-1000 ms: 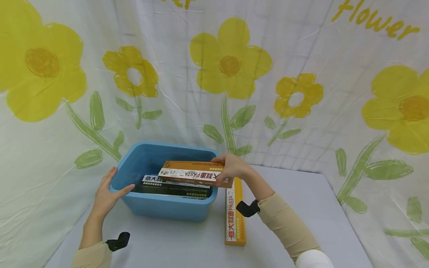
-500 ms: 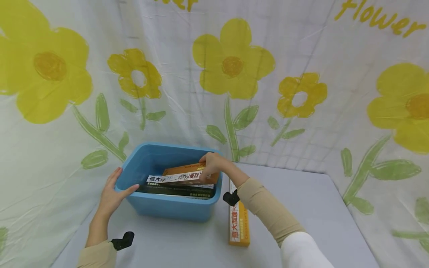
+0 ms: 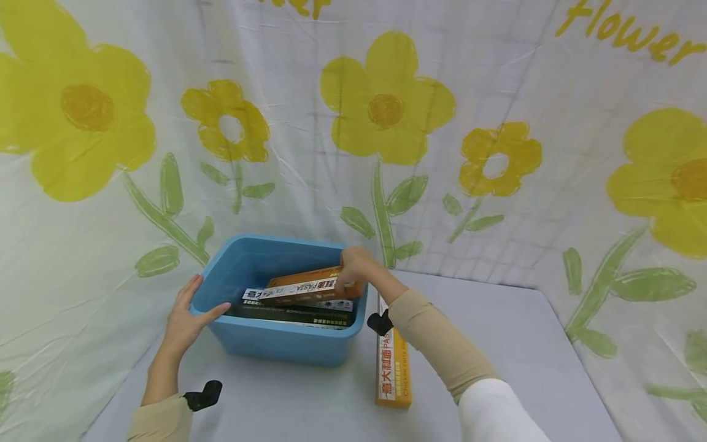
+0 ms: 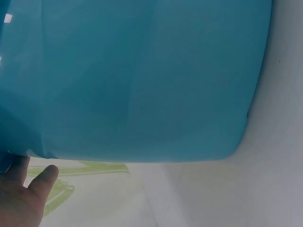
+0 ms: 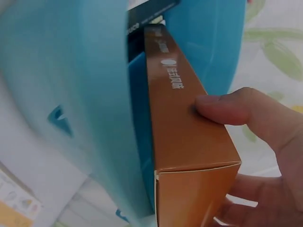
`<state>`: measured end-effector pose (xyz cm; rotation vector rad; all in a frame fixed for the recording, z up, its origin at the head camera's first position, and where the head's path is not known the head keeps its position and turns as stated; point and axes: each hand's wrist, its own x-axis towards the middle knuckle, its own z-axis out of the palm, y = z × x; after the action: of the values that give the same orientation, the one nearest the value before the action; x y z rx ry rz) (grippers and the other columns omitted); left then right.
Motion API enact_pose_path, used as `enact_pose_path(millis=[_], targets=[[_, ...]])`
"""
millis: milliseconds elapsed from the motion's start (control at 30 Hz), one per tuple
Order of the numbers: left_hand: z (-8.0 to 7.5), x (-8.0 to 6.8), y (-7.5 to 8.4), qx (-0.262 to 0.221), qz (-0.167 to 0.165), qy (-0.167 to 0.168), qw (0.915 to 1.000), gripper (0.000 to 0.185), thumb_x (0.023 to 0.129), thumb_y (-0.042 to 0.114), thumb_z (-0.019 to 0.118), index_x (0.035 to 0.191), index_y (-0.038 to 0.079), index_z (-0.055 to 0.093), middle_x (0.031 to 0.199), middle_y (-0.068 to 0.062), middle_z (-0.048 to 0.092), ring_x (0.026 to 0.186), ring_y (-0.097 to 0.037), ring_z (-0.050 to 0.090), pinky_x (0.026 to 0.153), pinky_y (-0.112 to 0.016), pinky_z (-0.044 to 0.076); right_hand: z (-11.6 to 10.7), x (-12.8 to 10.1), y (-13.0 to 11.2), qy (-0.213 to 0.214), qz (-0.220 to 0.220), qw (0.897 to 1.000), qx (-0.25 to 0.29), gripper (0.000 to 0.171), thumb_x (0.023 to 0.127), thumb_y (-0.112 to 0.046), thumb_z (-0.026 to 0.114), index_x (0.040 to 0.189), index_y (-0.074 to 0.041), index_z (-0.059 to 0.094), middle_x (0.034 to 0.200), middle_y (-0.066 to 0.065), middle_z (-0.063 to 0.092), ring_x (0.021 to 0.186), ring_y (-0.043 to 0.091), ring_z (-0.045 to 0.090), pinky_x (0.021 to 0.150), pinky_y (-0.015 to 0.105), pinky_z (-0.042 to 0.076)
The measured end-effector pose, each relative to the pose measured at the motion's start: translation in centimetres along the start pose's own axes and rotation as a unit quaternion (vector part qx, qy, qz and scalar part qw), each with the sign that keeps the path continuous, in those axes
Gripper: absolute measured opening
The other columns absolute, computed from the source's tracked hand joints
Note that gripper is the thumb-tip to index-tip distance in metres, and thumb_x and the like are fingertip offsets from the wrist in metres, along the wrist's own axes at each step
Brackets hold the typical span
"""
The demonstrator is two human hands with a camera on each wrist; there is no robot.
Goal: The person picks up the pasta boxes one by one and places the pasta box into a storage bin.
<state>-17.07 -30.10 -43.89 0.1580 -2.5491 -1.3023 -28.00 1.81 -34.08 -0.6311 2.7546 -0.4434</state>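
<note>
Head view: right hand (image 3: 353, 270) grip clamps the orange pasta box (image 3: 306, 287) end, tilted over dark boxes inside the blue bin (image 3: 287, 347). Left hand (image 3: 185, 316), fingers straight, braces the rim. Best lowered flat before letting go.

**Your two hands: left braced, right gripping**

Your left hand (image 3: 185, 319) sits out to the left with the fingers straight and together, the thumb splayed toward the right, the palm laid flat against what it touches. Its forearm, in a beige sleeve, runs back toward you, with a small black wrist camera (image 3: 203, 395) strapped on. Your right hand (image 3: 353, 273) reaches forward and to the left, the wrist bent down, thumb on top and fingers curled underneath in a firm grip. Your right forearm wears the same beige sleeve, with white fabric at the elbow.
</note>
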Motion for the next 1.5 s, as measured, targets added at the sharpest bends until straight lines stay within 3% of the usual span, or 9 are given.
enact_pose_path(millis=[100, 233, 400, 567, 667, 833, 1033, 1300, 1500], targets=[[0.2, 0.1, 0.0, -0.003, -0.001, -0.005, 1.0, 0.089, 0.077, 0.037, 0.066, 0.142, 0.011, 0.013, 0.146, -0.014, 0.007, 0.129, -0.04, 0.007, 0.09, -0.069, 0.016, 0.0, 0.5, -0.4, -0.009, 0.005, 1.0, -0.004, 0.053, 0.061, -0.019, 0.078, 0.048, -0.016, 0.027, 0.048, -0.004, 0.013, 0.045, 0.01, 0.01, 0.041, 0.024, 0.017], [0.3, 0.1, 0.0, -0.006, -0.006, -0.011, 0.9999, 0.089, 0.077, 0.038, 0.065, 0.143, 0.012, 0.011, 0.146, -0.014, 0.006, 0.13, -0.04, 0.006, 0.089, -0.07, 0.015, 0.0, 1.3, -1.3, -0.009, 0.001, 1.0, -0.025, 0.037, 0.061, -0.024, 0.08, 0.051, -0.015, 0.045, 0.046, -0.005, 0.033, 0.043, 0.009, 0.025, 0.04, 0.022, 0.026], [0.4, 0.1, 0.0, -0.007, -0.006, -0.014, 0.9999, 0.089, 0.077, 0.038, 0.065, 0.143, 0.015, 0.011, 0.146, -0.013, 0.006, 0.13, -0.04, 0.006, 0.089, -0.07, 0.015, 0.4, 2.1, -2.4, 0.007, -0.007, 0.998, -0.067, 0.035, 0.061, -0.032, 0.08, 0.06, -0.014, 0.05, 0.054, -0.006, 0.033, 0.046, 0.007, 0.025, 0.041, 0.02, 0.026], [0.5, 0.1, 0.0, -0.008, -0.001, -0.017, 0.9998, 0.089, 0.077, 0.037, 0.066, 0.143, 0.014, 0.012, 0.146, -0.014, 0.006, 0.129, -0.04, 0.007, 0.089, -0.069, 0.016, 0.9, 2.6, -3.1, 0.029, -0.016, 0.998, -0.045, 0.03, 0.059, -0.027, 0.082, 0.074, -0.01, 0.063, 0.066, -0.005, 0.051, 0.053, 0.006, 0.039, 0.046, 0.019, 0.036], [0.6, 0.1, 0.1, -0.008, -0.001, -0.017, 0.9998, 0.089, 0.077, 0.037, 0.066, 0.143, 0.014, 0.012, 0.146, -0.014, 0.007, 0.129, -0.04, 0.007, 0.089, -0.069, 0.016, 1.1, 2.7, -3.2, 0.027, -0.024, 0.999, -0.038, 0.029, 0.06, -0.025, 0.082, 0.076, -0.007, 0.065, 0.068, 0.0, 0.055, 0.052, 0.008, 0.037, 0.045, 0.019, 0.035], [0.6, 0.2, 0.1, -0.007, 0.0, -0.015, 0.9999, 0.089, 0.076, 0.037, 0.066, 0.143, 0.014, 0.012, 0.146, -0.015, 0.008, 0.129, -0.04, 0.007, 0.089, -0.069, 0.016, 1.3, 2.5, -2.6, 0.017, -0.013, 0.999, -0.032, 0.051, 0.062, -0.024, 0.081, 0.106, -0.006, 0.062, 0.103, 0.006, 0.06, 0.078, 0.016, 0.057, 0.059, 0.024, 0.049], [0.4, 0.2, 0.2, -0.007, 0.002, -0.015, 0.9999, 0.089, 0.076, 0.037, 0.066, 0.143, 0.013, 0.012, 0.146, -0.015, 0.008, 0.129, -0.04, 0.008, 0.089, -0.069, 0.016, 1.5, 2.1, -1.3, -0.022, 0.026, 0.999, -0.039, 0.069, 0.067, -0.039, 0.074, 0.126, -0.013, 0.049, 0.126, 0.003, 0.049, 0.107, 0.023, 0.05, 0.081, 0.036, 0.046], [-0.3, 0.1, -0.1, -0.014, 0.015, -0.014, 0.9997, 0.087, 0.078, 0.035, 0.065, 0.143, 0.013, 0.012, 0.146, -0.015, 0.007, 0.129, -0.04, 0.007, 0.089, -0.069, 0.015, 1.2, 2.1, -0.2, 0.031, 0.004, 0.999, 0.035, 0.055, 0.08, -0.039, 0.061, 0.124, -0.009, 0.051, 0.125, 0.007, 0.05, 0.108, 0.024, 0.049, 0.085, 0.038, 0.044], [-0.3, 0.0, 0.0, -0.011, 0.002, -0.011, 0.9999, 0.088, 0.077, 0.036, 0.065, 0.142, 0.011, 0.012, 0.146, -0.015, 0.006, 0.129, -0.041, 0.006, 0.089, -0.07, 0.015, 1.2, 1.1, 1.0, 0.101, -0.028, 0.989, 0.105, 0.051, 0.082, -0.04, 0.059, 0.122, -0.008, 0.053, 0.122, 0.007, 0.052, 0.106, 0.023, 0.051, 0.084, 0.037, 0.045]])
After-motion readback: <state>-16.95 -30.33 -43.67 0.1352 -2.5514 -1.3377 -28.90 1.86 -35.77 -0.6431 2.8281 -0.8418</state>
